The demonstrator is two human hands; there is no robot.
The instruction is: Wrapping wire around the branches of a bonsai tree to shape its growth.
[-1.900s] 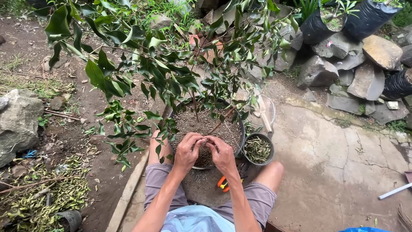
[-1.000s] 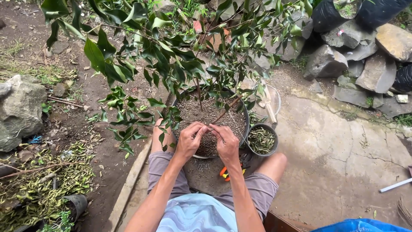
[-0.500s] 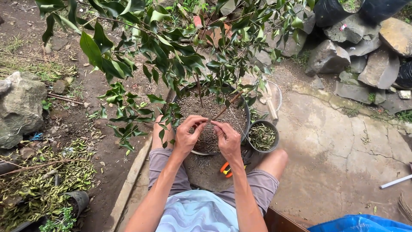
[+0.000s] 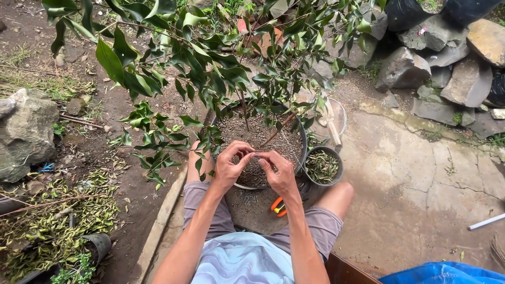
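Both hands meet over the near rim of a round pot [image 4: 301, 138] filled with coarse gravelly soil, which sits between the person's knees. The left hand [image 4: 231, 164] and the right hand [image 4: 278, 171] are each curled nearly closed, thumb against forefinger, and between them runs a thin wire or twig [image 4: 256, 153] — too fine to say which — pinched at both ends just above the soil. It looks light and springy, stiff enough to hold a line yet likely to bend or kink if squeezed mid-span, so a fingertip pinch close to each end seems the sound place to hold it. The small tree [image 4: 210, 58] rooted in the pot spreads leafy branches over the hands; its slender stems look flexible but could snap if forced. Just right of the pot stands a small dark bowl [image 4: 335, 158] of green clippings, and orange-handled cutters [image 4: 278, 206] lie on the ground under the right wrist — touching neither hand.
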